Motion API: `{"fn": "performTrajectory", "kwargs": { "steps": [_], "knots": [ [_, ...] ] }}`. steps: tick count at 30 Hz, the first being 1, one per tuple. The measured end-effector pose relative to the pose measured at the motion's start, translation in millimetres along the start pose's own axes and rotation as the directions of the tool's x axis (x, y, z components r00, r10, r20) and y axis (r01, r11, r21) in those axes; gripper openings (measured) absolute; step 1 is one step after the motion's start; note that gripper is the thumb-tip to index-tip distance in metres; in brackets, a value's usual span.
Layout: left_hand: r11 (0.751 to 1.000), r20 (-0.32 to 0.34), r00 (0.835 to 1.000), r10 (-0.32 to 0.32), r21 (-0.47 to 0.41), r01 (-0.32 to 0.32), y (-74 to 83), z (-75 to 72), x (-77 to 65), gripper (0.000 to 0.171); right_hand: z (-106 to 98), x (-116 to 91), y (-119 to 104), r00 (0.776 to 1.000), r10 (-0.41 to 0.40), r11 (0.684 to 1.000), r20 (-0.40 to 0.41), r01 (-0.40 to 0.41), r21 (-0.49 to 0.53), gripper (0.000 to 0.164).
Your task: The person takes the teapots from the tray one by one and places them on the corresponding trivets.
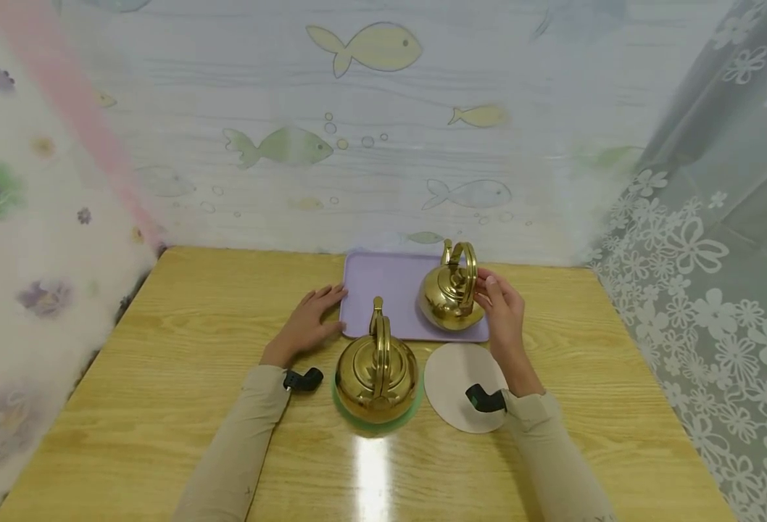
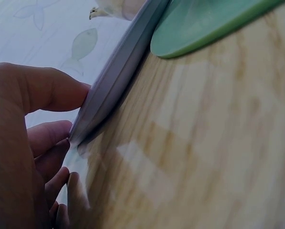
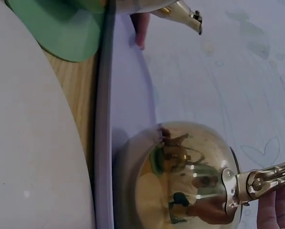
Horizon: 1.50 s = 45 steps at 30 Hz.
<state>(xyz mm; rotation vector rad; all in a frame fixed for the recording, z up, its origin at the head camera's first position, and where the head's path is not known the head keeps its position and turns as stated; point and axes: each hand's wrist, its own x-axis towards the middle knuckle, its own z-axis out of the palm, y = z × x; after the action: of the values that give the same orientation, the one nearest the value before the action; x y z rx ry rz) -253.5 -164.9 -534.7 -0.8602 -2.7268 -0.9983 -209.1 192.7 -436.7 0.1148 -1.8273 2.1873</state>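
Observation:
A gold-coloured kettle [image 1: 452, 297] stands on the right part of a lilac tray [image 1: 383, 290], its arched handle up. Beside that handle is my right hand [image 1: 506, 319]. In the right wrist view its fingers [image 3: 276, 205] lie by the handle, not wrapped round it; contact is hard to tell. My left hand [image 1: 308, 322] is at the tray's left end, thumb and fingertips touching the rim, as the left wrist view shows. A second gold-coloured kettle [image 1: 364, 373] stands in front of the tray on a round green mat [image 1: 416, 409].
A round whitish mat [image 1: 455, 380] lies right of the green one, under my right wrist. The wooden table [image 1: 194, 406] meets a fish-patterned wall covering [image 1: 259, 196] behind the tray. A sheer flowered curtain [image 1: 716, 290] hangs at the right.

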Motion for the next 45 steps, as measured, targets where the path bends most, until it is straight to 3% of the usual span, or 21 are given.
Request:
{"fn": "performTrajectory", "kwargs": {
  "steps": [8,18,32,39,45],
  "knots": [
    [0.999,0.049,0.998,-0.039,0.012,0.038,1.3,-1.8,1.7,0.071,3.7,8.1,1.3,1.000,0.020,1.000,0.020,-0.021,0.021,0.047],
    [0.999,0.053,0.998,-0.038,0.015,0.038,2.2,-0.1,2.9,0.071,5.3,20.4,1.5,0.999,0.026,1.000,0.045,-0.026,0.013,0.022],
    [0.999,0.058,0.997,-0.049,0.020,0.048,0.8,-2.4,3.3,0.071,0.6,28.4,1.1,0.994,0.069,0.996,0.085,-0.065,-0.053,0.036],
    [0.999,0.052,0.998,-0.044,0.010,0.044,1.1,-2.9,2.8,0.071,0.1,30.0,2.6,0.993,0.069,0.995,0.096,-0.062,-0.076,0.027],
    [0.999,0.049,0.997,-0.052,0.017,0.051,-0.3,-2.1,1.4,0.072,3.9,28.1,0.2,0.994,0.052,0.996,0.098,-0.044,-0.082,0.034]
  ]
}}
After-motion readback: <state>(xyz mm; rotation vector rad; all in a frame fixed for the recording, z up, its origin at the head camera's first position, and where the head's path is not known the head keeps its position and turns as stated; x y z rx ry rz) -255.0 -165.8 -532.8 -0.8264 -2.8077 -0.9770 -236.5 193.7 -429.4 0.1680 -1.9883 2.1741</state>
